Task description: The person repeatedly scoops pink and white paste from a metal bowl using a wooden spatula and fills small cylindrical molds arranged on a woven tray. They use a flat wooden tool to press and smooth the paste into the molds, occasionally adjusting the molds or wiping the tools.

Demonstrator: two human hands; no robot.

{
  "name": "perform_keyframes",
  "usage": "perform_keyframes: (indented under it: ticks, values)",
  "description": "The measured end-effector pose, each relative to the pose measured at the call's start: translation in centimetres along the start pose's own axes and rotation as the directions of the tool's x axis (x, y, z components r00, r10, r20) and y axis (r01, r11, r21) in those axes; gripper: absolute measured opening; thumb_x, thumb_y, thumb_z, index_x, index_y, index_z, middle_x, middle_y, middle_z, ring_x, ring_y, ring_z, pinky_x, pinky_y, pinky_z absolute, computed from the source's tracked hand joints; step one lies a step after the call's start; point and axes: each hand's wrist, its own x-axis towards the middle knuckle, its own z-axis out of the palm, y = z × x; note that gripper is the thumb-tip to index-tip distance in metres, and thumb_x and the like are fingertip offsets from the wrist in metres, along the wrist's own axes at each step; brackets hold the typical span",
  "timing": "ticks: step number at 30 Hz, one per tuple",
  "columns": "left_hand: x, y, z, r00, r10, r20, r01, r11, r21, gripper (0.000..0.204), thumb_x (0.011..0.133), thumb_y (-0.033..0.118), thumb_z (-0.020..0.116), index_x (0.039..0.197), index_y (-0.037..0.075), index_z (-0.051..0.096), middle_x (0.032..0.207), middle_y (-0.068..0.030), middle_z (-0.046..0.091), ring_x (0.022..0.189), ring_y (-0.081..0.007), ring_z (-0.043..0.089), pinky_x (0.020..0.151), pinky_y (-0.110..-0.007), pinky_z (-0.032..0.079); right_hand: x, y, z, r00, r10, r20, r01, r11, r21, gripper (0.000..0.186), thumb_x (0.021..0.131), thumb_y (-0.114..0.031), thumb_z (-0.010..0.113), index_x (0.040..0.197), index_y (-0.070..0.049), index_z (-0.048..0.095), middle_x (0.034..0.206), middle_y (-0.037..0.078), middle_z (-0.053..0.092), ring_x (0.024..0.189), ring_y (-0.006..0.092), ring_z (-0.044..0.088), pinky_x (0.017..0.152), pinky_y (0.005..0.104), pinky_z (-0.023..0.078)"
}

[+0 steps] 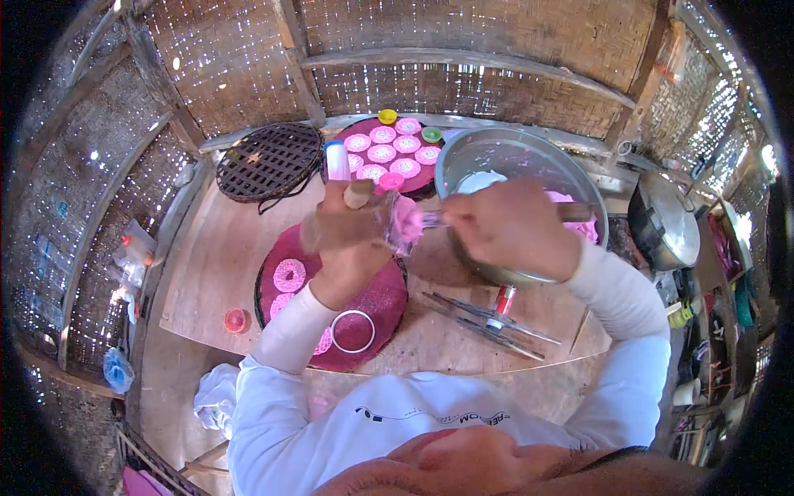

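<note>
My left hand point(343, 269) is closed around a wooden press with a clear mould point(402, 240) at its end, above the near tray. A lump of pink dough point(408, 218) sits at the mould's mouth. My right hand point(521, 227) grips a wooden-handled spatula point(579, 212), its narrow metal end touching the dough; the exact blade shape is hidden. Beneath my right hand stands a big grey basin point(597, 169) with more pink dough point(584, 229) inside. Below my left arm lies a round tray with dark pink cloth point(385, 289), bearing pink lacy rounds point(289, 275) and a white ring point(352, 351).
A second round tray point(343, 135) full of pink rounds lies at the back, beside a dark woven lid point(269, 163) and a blue-capped bottle point(337, 161). Thin sticks point(488, 324) and a red-and-white can point(503, 299) lie near the front. A lidded pot point(666, 219) stands far right.
</note>
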Motion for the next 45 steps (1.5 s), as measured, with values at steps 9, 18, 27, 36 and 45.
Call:
perform_keyframes:
  ticks: [9, 18, 27, 36, 45]
  values:
    - [2.3, -0.3, -3.3, 0.932, 0.355, 0.073, -0.357, 0.863, 0.357, 0.027, 0.058, 0.027, 0.076, 0.08, 0.014, 0.064, 0.083, -0.0045, 0.057, 0.077, -0.0269, 0.054, 0.056, -0.039, 0.043, -4.4, -2.5, 3.5, 0.952, 0.026, -0.304, -0.063, 0.992, -0.113, 0.023, 0.075, -0.016, 0.058, 0.097, -0.01, 0.06, 0.063, 0.006, 0.058, 0.047, 0.0227, 0.054, 0.049, 0.0365, 0.038]
    - [0.2, -4.5, 4.6, 0.89, -0.295, -0.347, -0.058, 0.682, -0.729, 0.039, 0.073, 0.013, 0.067, 0.105, 0.003, 0.046, 0.095, -0.0077, 0.051, 0.081, -0.0188, 0.051, 0.073, -0.033, 0.044, -2.2, -2.5, 11.0, 0.709, 0.405, -0.578, -0.205, 0.902, 0.381, 0.015, 0.082, -0.016, 0.058, 0.093, -0.009, 0.063, 0.073, 0.012, 0.064, 0.05, 0.0288, 0.056, 0.046, 0.0367, 0.042]
    - [1.5, -2.2, 2.5, 0.931, 0.085, -0.355, -0.029, 0.987, 0.158, 0.042, 0.068, 0.02, 0.07, 0.103, 0.003, 0.055, 0.093, -0.0122, 0.053, 0.086, -0.0277, 0.052, 0.075, -0.038, 0.042, -4.6, -3.3, 11.8, 0.748, 0.36, -0.557, -0.071, 0.879, 0.472, 0.018, 0.082, -0.013, 0.058, 0.096, -0.004, 0.063, 0.063, 0.017, 0.057, 0.047, 0.0302, 0.054, 0.046, 0.0376, 0.04]
    - [1.6, -2.5, 2.8, 0.9, 0.051, -0.433, -0.021, 0.997, 0.073, 0.011, 0.075, 0.004, 0.062, 0.086, 0.002, 0.062, 0.079, -0.008, 0.062, 0.074, -0.0188, 0.06, 0.071, -0.029, 0.047, -5.2, -2.1, 11.7, 0.795, 0.512, -0.324, -0.208, 0.733, 0.648, 0.021, 0.086, -0.016, 0.055, 0.103, -0.005, 0.062, 0.066, 0.013, 0.06, 0.052, 0.022, 0.058, 0.05, 0.0298, 0.044]
    - [1.8, -1.6, -2.5, 0.977, -0.008, -0.213, -0.008, 0.997, -0.078, 0.01, 0.07, 0.006, 0.065, 0.077, 0.003, 0.058, 0.079, -0.0099, 0.059, 0.074, -0.0201, 0.056, 0.068, -0.031, 0.044, -12.6, 6.0, 4.0, 0.677, 0.618, -0.401, -0.55, 0.786, 0.283, 0.018, 0.083, -0.025, 0.056, 0.09, -0.011, 0.066, 0.066, 0.014, 0.061, 0.061, 0.031, 0.062, 0.055, 0.0388, 0.047]
